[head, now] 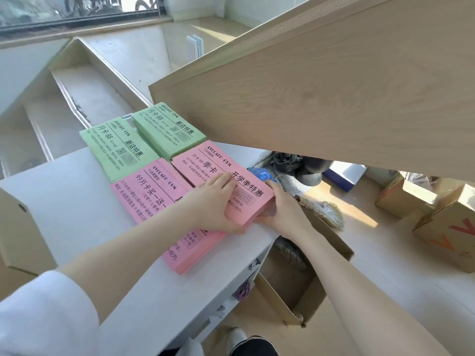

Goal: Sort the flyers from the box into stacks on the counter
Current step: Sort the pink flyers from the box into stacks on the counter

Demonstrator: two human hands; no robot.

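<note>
- A pale grey counter [77,206] fills the lower left, with four flyer stacks lying flat on it.
- Two green stacks [120,150] sit side by side at 11 o'clock; a pink stack [154,199] lies near centre.
- A second pink stack [218,168], at the counter's right edge, is gripped by both hands.
- The left hand [213,204] lies flat on top, fingers together.
- The right hand [280,209] clasps the stack's right edge, thumb underneath.
- A wooden panel [321,91] slants across at 1 o'clock.
- An open box [308,286] stands on the floor at 5 o'clock; more boxes [442,222] at 3 o'clock.
- A window [77,11] runs along 12 o'clock.
</note>
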